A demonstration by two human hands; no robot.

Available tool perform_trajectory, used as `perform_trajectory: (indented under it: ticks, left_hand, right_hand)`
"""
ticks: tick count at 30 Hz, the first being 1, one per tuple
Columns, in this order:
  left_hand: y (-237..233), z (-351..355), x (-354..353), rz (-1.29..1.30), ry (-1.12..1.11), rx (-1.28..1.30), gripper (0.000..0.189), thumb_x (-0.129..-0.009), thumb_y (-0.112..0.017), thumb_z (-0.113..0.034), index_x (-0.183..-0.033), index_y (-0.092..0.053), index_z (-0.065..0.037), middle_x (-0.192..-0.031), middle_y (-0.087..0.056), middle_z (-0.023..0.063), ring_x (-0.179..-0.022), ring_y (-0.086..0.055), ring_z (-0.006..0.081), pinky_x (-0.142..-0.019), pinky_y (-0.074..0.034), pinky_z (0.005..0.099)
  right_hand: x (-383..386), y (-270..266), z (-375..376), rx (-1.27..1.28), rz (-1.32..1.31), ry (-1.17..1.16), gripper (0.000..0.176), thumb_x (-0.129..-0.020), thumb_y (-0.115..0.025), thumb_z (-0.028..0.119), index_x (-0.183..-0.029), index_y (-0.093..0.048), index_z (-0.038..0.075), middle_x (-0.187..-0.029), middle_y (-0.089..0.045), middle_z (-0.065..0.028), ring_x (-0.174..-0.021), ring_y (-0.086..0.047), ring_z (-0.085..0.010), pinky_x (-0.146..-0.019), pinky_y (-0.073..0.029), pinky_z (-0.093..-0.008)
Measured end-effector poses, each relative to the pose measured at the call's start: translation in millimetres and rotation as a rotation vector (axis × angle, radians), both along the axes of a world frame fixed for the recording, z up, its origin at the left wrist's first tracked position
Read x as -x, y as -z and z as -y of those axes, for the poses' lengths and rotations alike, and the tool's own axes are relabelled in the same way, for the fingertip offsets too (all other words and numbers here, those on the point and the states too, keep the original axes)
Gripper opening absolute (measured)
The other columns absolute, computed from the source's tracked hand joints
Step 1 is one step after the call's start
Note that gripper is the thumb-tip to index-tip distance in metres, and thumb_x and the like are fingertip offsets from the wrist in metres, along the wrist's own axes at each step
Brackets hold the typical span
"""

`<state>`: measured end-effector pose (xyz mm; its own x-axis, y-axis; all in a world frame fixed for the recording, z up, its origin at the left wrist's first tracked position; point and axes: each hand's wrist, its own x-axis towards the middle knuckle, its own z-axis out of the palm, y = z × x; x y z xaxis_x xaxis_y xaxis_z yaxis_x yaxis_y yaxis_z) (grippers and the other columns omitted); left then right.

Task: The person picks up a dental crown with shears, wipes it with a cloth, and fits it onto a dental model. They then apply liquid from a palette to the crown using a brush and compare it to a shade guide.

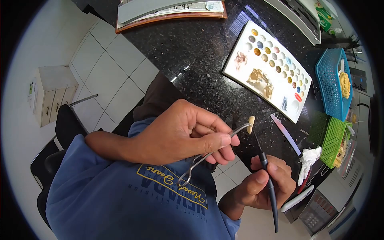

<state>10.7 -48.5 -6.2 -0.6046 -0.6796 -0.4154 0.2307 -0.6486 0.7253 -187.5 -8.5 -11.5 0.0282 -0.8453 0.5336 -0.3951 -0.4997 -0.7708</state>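
Note:
My left hand (190, 134) is closed around curved metal tweezers (241, 128). Their tip grips a small cream-coloured dental piece (251, 124), tooth-shaped, held up over the edge of the dark speckled countertop (192, 60). From the other side, my right hand (270, 182) pinches a slim black-handled brush (271, 196). The thin tip of this brush points up, right at the lower side of the dental piece. Beyond both hands lies a white palette (242, 66) with several coloured wells and brown smears.
A purple-pink file (286, 134) and crumpled white tissue (310, 158) lie to the right. Farther right stand a blue basket (330, 88) and a green basket (330, 142), with yellowish models inside. Papers (172, 12) sit at the back; black chairs (66, 132) are at left.

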Motion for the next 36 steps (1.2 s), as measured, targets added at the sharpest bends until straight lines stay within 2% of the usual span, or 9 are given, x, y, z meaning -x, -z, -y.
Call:
perform_trajectory:
  ticks: [3, 6, 9, 11, 13, 15, 25, 34, 36]
  left_hand:
    - [-1, -1, 0, -0.006, -0.011, -0.006, 0.022, -0.092, -0.049, -0.007, -0.103, -0.056, 0.010, -0.089, -0.065, 0.0202, -0.083, -0.066, 0.0199, -0.074, -0.054, 0.0271]
    - [0, -4, 2, -0.003, -0.023, 0.031, 0.020, -0.091, -0.048, -0.006, -0.100, -0.056, 0.010, -0.089, -0.065, 0.0200, -0.085, -0.065, 0.0195, -0.076, -0.053, 0.0274]
    - [-3, -4, 2, 0.032, 0.003, 0.075, 0.017, -0.091, -0.047, -0.005, -0.097, -0.056, 0.008, -0.089, -0.066, 0.0195, -0.088, -0.065, 0.0179, -0.079, -0.051, 0.0267]
    - [-5, -5, 1, 0.060, 0.038, 0.149, 0.017, -0.091, -0.047, -0.006, -0.096, -0.057, 0.008, -0.090, -0.066, 0.0191, -0.087, -0.065, 0.0164, -0.077, -0.051, 0.0253]
    - [-6, -5, 2, 0.053, 0.046, 0.166, 0.017, -0.091, -0.048, -0.006, -0.096, -0.057, 0.007, -0.091, -0.067, 0.0185, -0.087, -0.065, 0.0155, -0.075, -0.051, 0.0245]
    - [-8, -4, 1, 0.047, 0.042, 0.107, 0.017, -0.090, -0.048, -0.006, -0.096, -0.057, 0.008, -0.091, -0.066, 0.0193, -0.087, -0.065, 0.0159, -0.076, -0.051, 0.0251]
    - [-7, 0, 3, -0.028, 0.041, -0.005, 0.017, -0.089, -0.050, -0.002, -0.098, -0.057, 0.011, -0.091, -0.065, 0.0220, -0.084, -0.066, 0.0213, -0.075, -0.055, 0.0279]
    - [-12, 5, 6, -0.028, -0.007, -0.080, 0.017, -0.089, -0.051, -0.002, -0.099, -0.057, 0.011, -0.089, -0.066, 0.0212, -0.081, -0.067, 0.0204, -0.067, -0.055, 0.0232]
    - [-10, 4, 6, -0.040, -0.024, -0.077, 0.017, -0.089, -0.052, -0.003, -0.099, -0.057, 0.011, -0.089, -0.066, 0.0212, -0.081, -0.067, 0.0202, -0.067, -0.054, 0.0233]
  right_hand:
    - [-1, -2, 1, -0.028, -0.041, 0.034, 0.021, -0.080, -0.061, 0.007, -0.096, -0.052, -0.002, -0.070, -0.058, -0.0115, -0.056, -0.061, -0.0206, -0.052, -0.048, -0.0274]
    - [6, -6, 4, 0.020, 0.040, 0.012, 0.022, -0.080, -0.063, 0.011, -0.094, -0.051, -0.001, -0.065, -0.055, -0.0093, -0.053, -0.058, -0.0191, -0.050, -0.046, -0.0267]
    - [18, -23, 17, 0.070, 0.114, 0.280, 0.025, -0.081, -0.064, 0.015, -0.092, -0.051, -0.002, -0.067, -0.055, -0.0114, -0.053, -0.056, -0.0157, -0.048, -0.042, -0.0205]
    - [30, -37, 26, -0.084, -0.012, 0.454, 0.024, -0.082, -0.064, 0.013, -0.091, -0.052, -0.005, -0.069, -0.055, -0.0113, -0.058, -0.058, -0.0144, -0.051, -0.045, -0.0199]
    - [35, -45, 37, -0.222, -0.059, 0.401, 0.016, -0.081, -0.062, 0.002, -0.092, -0.056, -0.007, -0.077, -0.059, -0.0127, -0.068, -0.062, -0.0151, -0.063, -0.050, -0.0218]
    - [39, -40, 45, -0.262, -0.097, 0.365, 0.013, -0.080, -0.062, -0.001, -0.091, -0.057, -0.006, -0.081, -0.061, -0.0128, -0.070, -0.063, -0.0149, -0.066, -0.050, -0.0219]
    - [41, -26, 54, -0.211, -0.220, 0.327, 0.011, -0.080, -0.063, -0.001, -0.088, -0.059, -0.007, -0.080, -0.062, -0.0125, -0.073, -0.065, -0.0169, -0.067, -0.050, -0.0232]
    - [38, -27, 48, -0.166, -0.166, 0.372, 0.013, -0.082, -0.061, -0.002, -0.092, -0.056, -0.008, -0.082, -0.060, -0.0147, -0.074, -0.064, -0.0184, -0.066, -0.052, -0.0242]
    - [32, -32, 35, -0.123, -0.099, 0.378, 0.019, -0.083, -0.062, 0.009, -0.092, -0.053, -0.006, -0.077, -0.058, -0.0150, -0.066, -0.061, -0.0167, -0.059, -0.050, -0.0221]
